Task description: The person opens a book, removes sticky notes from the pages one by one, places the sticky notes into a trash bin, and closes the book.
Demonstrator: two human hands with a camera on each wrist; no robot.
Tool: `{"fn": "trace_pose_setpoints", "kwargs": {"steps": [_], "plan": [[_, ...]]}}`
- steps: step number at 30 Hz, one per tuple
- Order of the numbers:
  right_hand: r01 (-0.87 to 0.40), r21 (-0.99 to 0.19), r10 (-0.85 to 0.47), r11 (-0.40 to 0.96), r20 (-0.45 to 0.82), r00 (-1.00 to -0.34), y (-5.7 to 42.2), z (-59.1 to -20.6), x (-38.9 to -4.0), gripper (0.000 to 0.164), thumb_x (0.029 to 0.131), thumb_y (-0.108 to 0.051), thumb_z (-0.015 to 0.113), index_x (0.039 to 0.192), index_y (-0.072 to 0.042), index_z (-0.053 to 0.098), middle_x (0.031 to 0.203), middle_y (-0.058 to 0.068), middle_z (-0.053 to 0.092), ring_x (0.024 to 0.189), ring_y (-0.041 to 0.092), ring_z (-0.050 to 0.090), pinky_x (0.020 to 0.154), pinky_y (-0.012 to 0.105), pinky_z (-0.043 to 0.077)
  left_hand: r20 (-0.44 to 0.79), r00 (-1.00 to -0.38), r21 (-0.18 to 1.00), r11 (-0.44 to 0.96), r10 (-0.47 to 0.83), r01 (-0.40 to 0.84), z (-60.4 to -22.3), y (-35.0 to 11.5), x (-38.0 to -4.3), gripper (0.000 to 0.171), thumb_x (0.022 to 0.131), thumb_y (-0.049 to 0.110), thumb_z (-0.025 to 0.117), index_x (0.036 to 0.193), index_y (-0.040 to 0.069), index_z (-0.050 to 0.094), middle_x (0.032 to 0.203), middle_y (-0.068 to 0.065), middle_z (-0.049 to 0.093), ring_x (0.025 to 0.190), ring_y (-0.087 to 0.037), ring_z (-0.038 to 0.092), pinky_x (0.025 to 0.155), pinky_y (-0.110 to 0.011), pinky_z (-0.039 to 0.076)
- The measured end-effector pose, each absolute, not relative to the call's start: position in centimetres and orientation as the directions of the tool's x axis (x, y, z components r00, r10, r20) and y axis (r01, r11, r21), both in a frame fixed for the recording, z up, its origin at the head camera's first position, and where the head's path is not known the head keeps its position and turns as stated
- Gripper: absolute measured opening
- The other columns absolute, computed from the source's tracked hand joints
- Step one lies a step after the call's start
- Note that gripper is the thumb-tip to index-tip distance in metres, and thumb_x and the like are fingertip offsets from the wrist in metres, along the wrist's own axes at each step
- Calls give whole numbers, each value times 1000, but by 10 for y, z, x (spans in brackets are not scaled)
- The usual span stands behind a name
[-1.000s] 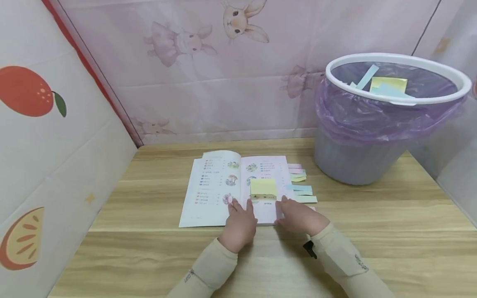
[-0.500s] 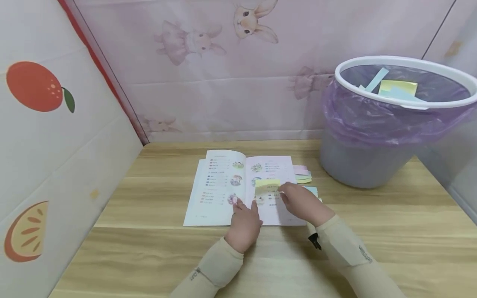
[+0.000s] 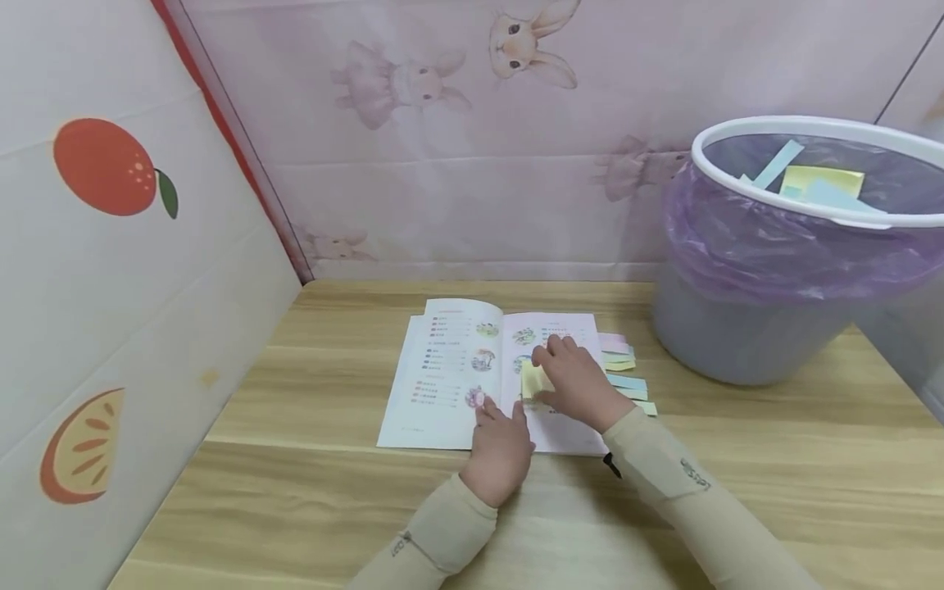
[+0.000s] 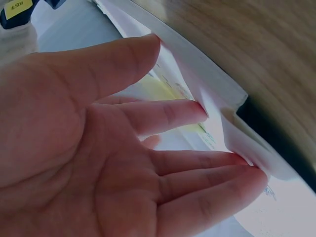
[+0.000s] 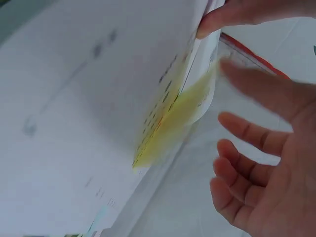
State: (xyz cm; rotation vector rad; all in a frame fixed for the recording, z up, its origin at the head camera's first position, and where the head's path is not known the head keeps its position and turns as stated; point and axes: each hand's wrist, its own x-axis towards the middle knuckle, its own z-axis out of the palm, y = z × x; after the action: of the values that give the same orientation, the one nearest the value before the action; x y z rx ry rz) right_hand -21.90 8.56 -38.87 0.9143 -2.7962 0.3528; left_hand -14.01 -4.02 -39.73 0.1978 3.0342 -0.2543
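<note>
An open book [image 3: 416, 426] with printed lists and small pictures lies on the wooden table. A yellow sticky note [image 3: 533, 379] is on its right-hand page, with one side standing up off the paper in the right wrist view. My right hand [image 3: 584, 383] is over that page beside the note. Its thumb [image 5: 261, 86] is by the note's raised edge, and the fingers are loosely bent, apart from the note. My left hand [image 3: 501, 452] rests on the book's near edge by the spine, fingers extended and touching the pages in the left wrist view.
Pink, yellow, blue and green paper tabs [image 3: 625, 383] stick out from the book's right side. At the back right stands a grey bin [image 3: 730, 336] lined with a purple bag, with yellow and blue paper scraps inside. Walls with printed sheets border the table behind and left.
My right hand has moved from the book's lower right edge up onto the page, to the sticky note, whose near side lifted. My left hand stays on the book. The view has shifted left.
</note>
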Motion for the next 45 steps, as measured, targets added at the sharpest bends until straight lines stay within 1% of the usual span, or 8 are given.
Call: {"fn": "trace_pose_setpoints", "kwargs": {"steps": [4, 8, 12, 17, 29, 35, 38, 45], "plan": [[-626, -160, -594, 764, 206, -778, 81, -392, -219, 38, 72, -26, 85, 94, -4, 63, 87, 5, 53, 81, 23, 50, 64, 36, 45, -95, -988, -180, 974, 119, 134, -398, -39, -140, 57, 89, 45, 63, 137, 14, 55, 129, -31, 54, 116, -39, 58, 82, -33, 55], [-619, -126, -586, 775, 222, -779, 76, -394, -221, 20, 78, -13, 78, 89, -4, 64, 81, 5, 58, 72, 21, 56, 60, 34, 48, -99, -988, -192, 972, 116, 133, -396, -38, -140, 57, 89, 45, 63, 137, 15, 55, 129, -30, 54, 116, -38, 58, 82, -33, 55], [-548, -158, -506, 822, 238, -829, 74, -395, -223, 9, 84, -5, 72, 88, -1, 65, 78, 8, 62, 64, 19, 58, 55, 32, 52, -113, -987, -210, 968, 113, 135, -395, -38, -140, 57, 90, 46, 61, 138, 16, 55, 130, -29, 54, 116, -36, 58, 84, -33, 54], [-452, -213, -408, 866, 221, -886, 78, -394, -225, 8, 85, -3, 71, 89, 1, 65, 77, 9, 64, 59, 15, 56, 53, 30, 51, -113, -989, -208, 971, 98, 120, -394, -38, -140, 57, 90, 46, 61, 138, 16, 54, 131, -28, 54, 117, -36, 58, 85, -34, 54], [-320, -361, -269, 876, 185, -945, 91, -395, -222, 7, 89, -5, 66, 90, 1, 63, 81, 12, 67, 63, 20, 58, 58, 35, 51, -112, -989, -201, 973, 92, 113, -392, -38, -140, 58, 90, 46, 61, 139, 16, 53, 131, -29, 53, 117, -36, 58, 85, -34, 54], [-258, -454, -225, 853, 127, -966, 96, -395, -219, 16, 87, -3, 67, 77, -3, 55, 64, 6, 55, 56, 18, 47, 51, 29, 38, -116, -988, -197, 973, 100, 122, -390, -37, -139, 57, 91, 46, 60, 139, 15, 52, 132, -29, 53, 118, -36, 57, 86, -33, 53], [-254, -469, -211, 846, 144, -967, 99, -394, -219, 18, 86, -2, 67, 74, -3, 54, 63, 6, 54, 56, 18, 46, 51, 28, 37, -122, -987, -194, 973, 100, 123, -390, -37, -139, 57, 91, 45, 60, 139, 15, 52, 132, -29, 53, 118, -36, 57, 86, -33, 53], [-273, -511, -168, 815, 244, -955, 111, -393, -220, 13, 84, 0, 69, 78, 2, 58, 70, 13, 62, 60, 22, 53, 56, 34, 45, -151, -984, -171, 978, 96, 122, -391, -38, -141, 58, 92, 44, 60, 140, 14, 51, 133, -30, 51, 120, -37, 55, 89, -35, 52]]}}
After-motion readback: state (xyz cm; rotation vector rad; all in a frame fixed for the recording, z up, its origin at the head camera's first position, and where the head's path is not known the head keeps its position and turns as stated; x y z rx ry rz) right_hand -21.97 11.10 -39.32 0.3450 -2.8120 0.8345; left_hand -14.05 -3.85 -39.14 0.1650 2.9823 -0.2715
